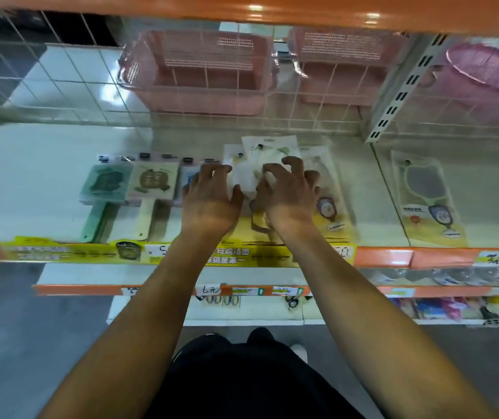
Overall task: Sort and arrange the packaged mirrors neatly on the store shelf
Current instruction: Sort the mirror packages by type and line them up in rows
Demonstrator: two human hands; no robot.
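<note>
Both hands worked a pile of clear-packaged mirrors (260, 164) on the shelf (45, 152). The left hand (210, 195) pressed on it with relaxed fingers. The right hand (287, 192) clawed its curled fingers onto the top pack.

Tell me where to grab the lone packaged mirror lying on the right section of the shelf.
Probably by the bottom edge of the lone packaged mirror, coming from the aisle side. It lies flat on the shelf, handle end pointing toward the front lip, nothing touching it. Slide it forward, then pinch the yellow card end.
</note>
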